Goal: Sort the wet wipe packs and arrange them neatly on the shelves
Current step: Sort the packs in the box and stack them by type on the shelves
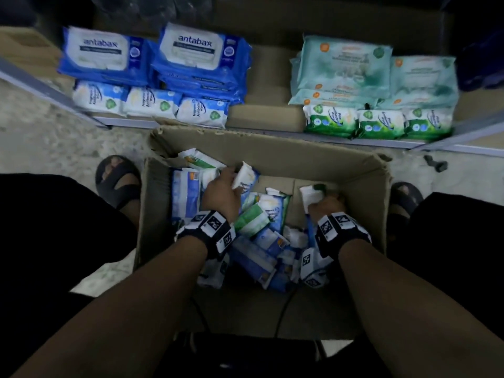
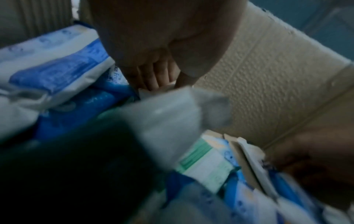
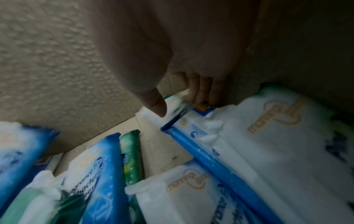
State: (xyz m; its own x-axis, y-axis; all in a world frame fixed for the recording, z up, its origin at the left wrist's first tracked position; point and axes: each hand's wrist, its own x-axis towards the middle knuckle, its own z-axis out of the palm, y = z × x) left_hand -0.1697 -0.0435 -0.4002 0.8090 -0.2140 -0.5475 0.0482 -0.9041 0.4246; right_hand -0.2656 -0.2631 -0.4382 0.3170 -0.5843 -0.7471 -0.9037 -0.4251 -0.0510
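An open cardboard box (image 1: 272, 148) on the floor holds several mixed wet wipe packs (image 1: 261, 227). My left hand (image 1: 227, 181) is inside the box and pinches a small white-and-blue pack (image 1: 246, 174), lifted a little above the pile. In the left wrist view the fingers (image 2: 153, 75) hold that blurred pale pack (image 2: 172, 112). At the box's right side, my right hand (image 1: 319, 204) grips a small white-and-green pack (image 1: 313, 192). The right wrist view has thumb and fingers (image 3: 199, 91) curled round that pack's end (image 3: 177, 104).
The low shelf (image 1: 261, 105) beyond the box carries large blue packs (image 1: 152, 58) and small blue ones (image 1: 150, 103) on the left. Teal packs (image 1: 368, 72) and small green ones (image 1: 379, 122) sit on the right. My sandalled feet (image 1: 117, 178) flank the box.
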